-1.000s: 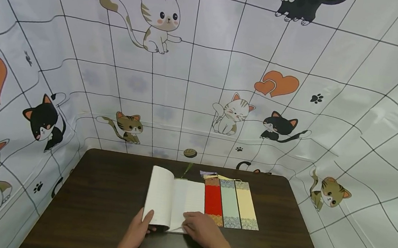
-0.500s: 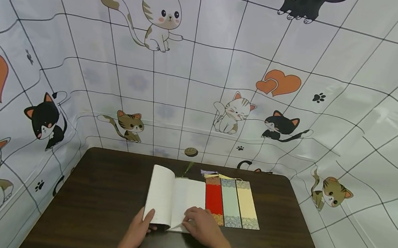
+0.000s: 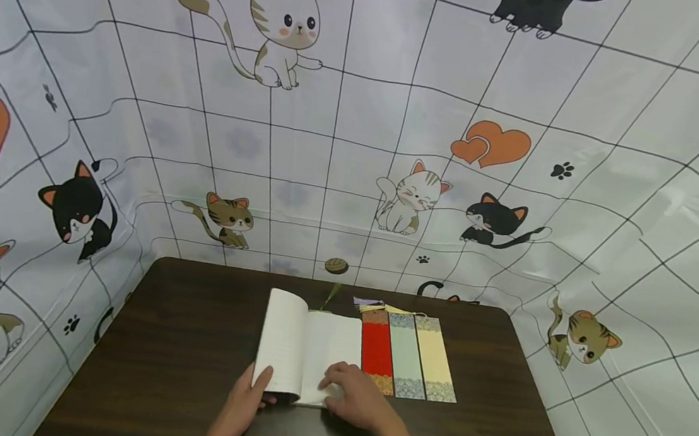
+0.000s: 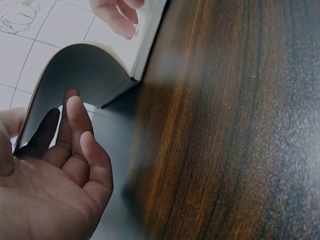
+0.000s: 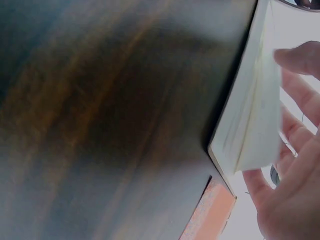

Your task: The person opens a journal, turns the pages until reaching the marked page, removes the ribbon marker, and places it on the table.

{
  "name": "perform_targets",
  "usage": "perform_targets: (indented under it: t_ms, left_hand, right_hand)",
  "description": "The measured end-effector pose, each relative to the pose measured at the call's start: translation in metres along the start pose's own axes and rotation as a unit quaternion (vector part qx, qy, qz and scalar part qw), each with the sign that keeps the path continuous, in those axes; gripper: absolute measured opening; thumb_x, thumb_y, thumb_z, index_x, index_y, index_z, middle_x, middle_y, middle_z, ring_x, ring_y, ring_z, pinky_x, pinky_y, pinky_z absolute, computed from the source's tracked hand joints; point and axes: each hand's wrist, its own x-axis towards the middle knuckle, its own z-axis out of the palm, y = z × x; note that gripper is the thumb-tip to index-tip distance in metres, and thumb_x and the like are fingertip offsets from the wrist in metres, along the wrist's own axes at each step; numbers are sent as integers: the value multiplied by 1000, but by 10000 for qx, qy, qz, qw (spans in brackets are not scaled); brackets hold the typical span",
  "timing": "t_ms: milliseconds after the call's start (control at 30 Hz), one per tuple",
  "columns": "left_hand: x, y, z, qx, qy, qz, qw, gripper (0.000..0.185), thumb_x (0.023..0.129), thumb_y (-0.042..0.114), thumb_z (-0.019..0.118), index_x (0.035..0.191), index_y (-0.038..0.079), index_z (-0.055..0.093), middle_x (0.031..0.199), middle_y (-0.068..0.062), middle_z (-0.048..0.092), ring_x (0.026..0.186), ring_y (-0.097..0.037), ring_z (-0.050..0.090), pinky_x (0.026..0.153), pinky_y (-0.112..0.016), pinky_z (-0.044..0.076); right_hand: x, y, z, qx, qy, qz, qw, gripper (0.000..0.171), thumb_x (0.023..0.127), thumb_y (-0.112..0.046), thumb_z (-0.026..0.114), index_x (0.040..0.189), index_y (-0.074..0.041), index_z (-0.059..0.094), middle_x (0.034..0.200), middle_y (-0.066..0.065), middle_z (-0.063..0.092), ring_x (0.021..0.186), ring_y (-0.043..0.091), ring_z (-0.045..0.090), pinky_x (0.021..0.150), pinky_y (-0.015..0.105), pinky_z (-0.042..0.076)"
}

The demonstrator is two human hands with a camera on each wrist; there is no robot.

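Note:
An open notebook (image 3: 286,343) with pale lined pages lies near the middle of the dark table. My left hand (image 3: 243,402) holds its raised left part, thumb over the pages and fingers behind the dark cover; the left wrist view (image 4: 55,185) shows the curled cover above the fingers. My right hand (image 3: 356,396) is bent over the lower right page. In the right wrist view, loose pages (image 5: 260,125) stand up between the thumb and the fingers of that hand, with the fingertips partly hidden. A green tassel (image 3: 331,294) sticks out past the notebook's top edge.
To the notebook's right lie a red bookmark (image 3: 376,345), a pale green bookmark (image 3: 407,355) and a cream bookmark (image 3: 435,358), side by side. Yellow and purple tassels (image 3: 372,307) lie at their top. A cat-print sheet (image 3: 305,156) surrounds the table (image 3: 184,328).
My right hand's fingers have bent and risen from lying flatter on the page. A page lifted along the lower edge half a second ago now lies lower. The left hand stays in place.

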Motion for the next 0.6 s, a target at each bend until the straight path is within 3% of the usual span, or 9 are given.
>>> perform_targets:
  t_ms: [233,500,600]
  left_hand:
    - [1,-1,-1,-7,23,27,10000,59,116,45,48,151,-2,47,113,-14,74,85,-20,71,75,-33,52]
    - [-1,2,-3,35,-11,21,10000,61,115,49,48,150,-1,47,117,-16,73,85,-19,71,77,-34,53]
    - [-2,3,-3,53,-11,53,10000,62,115,49,48,150,-2,47,114,-16,74,84,-19,71,76,-34,53]
  right_hand:
    - [2,3,-2,33,-258,-35,9997,31,94,-22,80,124,-27,77,142,1,67,128,24,62,108,46,55]
    - [6,6,-8,351,-353,-55,9987,32,94,-22,83,125,-24,77,142,4,66,132,27,60,113,48,51]
    - [6,3,-6,163,-309,-48,9994,36,93,-28,84,127,-24,76,142,3,66,130,26,61,111,48,52]
